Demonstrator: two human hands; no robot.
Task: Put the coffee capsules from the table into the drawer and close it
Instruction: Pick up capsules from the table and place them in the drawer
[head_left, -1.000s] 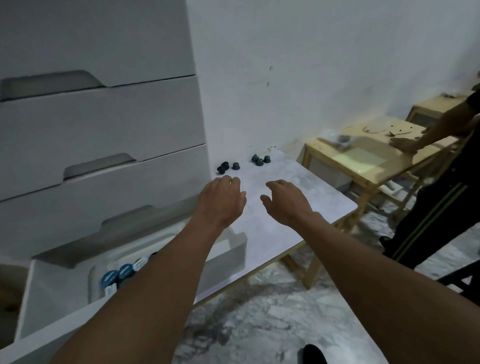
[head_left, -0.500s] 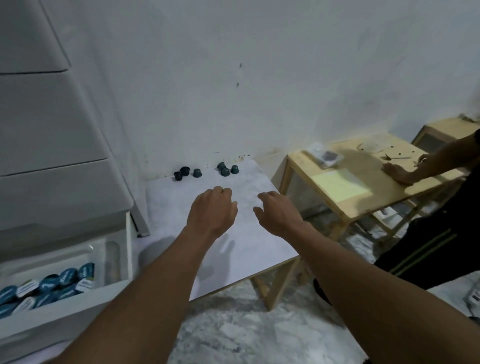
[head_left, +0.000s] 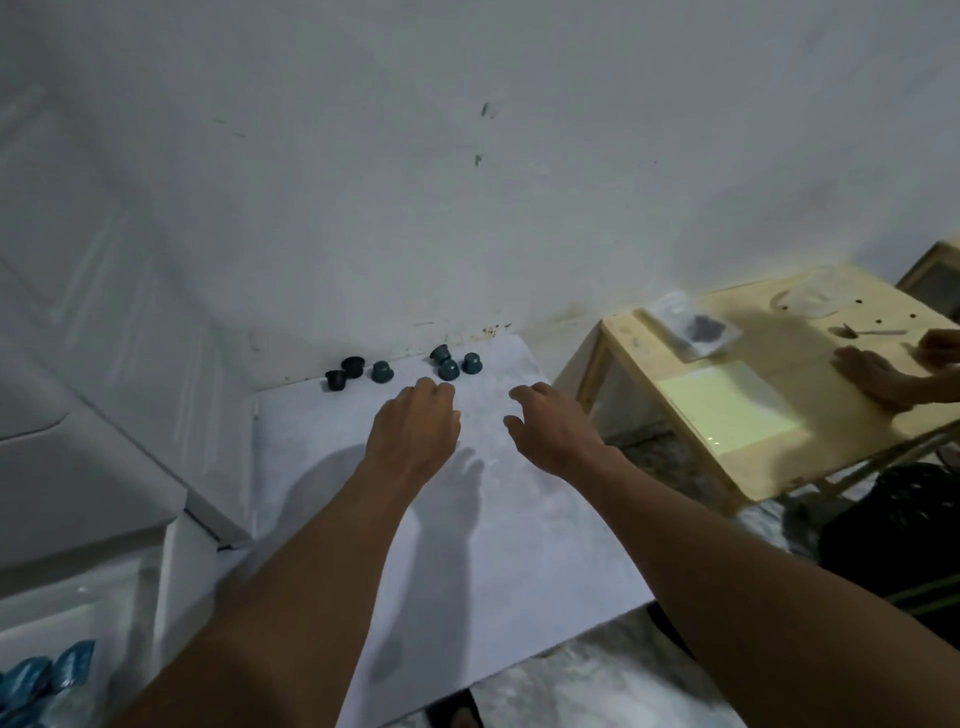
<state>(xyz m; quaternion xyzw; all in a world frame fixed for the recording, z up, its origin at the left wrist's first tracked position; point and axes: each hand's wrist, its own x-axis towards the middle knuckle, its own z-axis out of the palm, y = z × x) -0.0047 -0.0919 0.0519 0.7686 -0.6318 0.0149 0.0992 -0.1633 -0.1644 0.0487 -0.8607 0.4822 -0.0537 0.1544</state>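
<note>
Six small dark blue-grey coffee capsules (head_left: 448, 370) stand at the far edge of the white marbled table (head_left: 519, 530), close to the white wall (head_left: 467, 208). They form two loose groups of three, one to the left and one to the right, with a gap between the groups.

The left hand (head_left: 413, 434) hovers palm down just in front of the right group. Its fingers (head_left: 436, 391) are loosely curled and hold nothing, their tips near the closest capsule but not touching it. The right hand (head_left: 553, 431) hangs beside it, further right. Its fingers (head_left: 530, 395) are relaxed and slightly spread, and it too is empty. Both hands cast shadows on the table.

At lower left the white plastic drawer (head_left: 174, 566) stands pulled out from the white drawer unit (head_left: 78, 467). A few shiny blue foil-topped capsules (head_left: 52, 675) lie inside it.

To the right stands a pale wooden side table (head_left: 753, 467) carrying a clear plastic bag (head_left: 693, 330), and another person's hand (head_left: 878, 375) rests on it.
</note>
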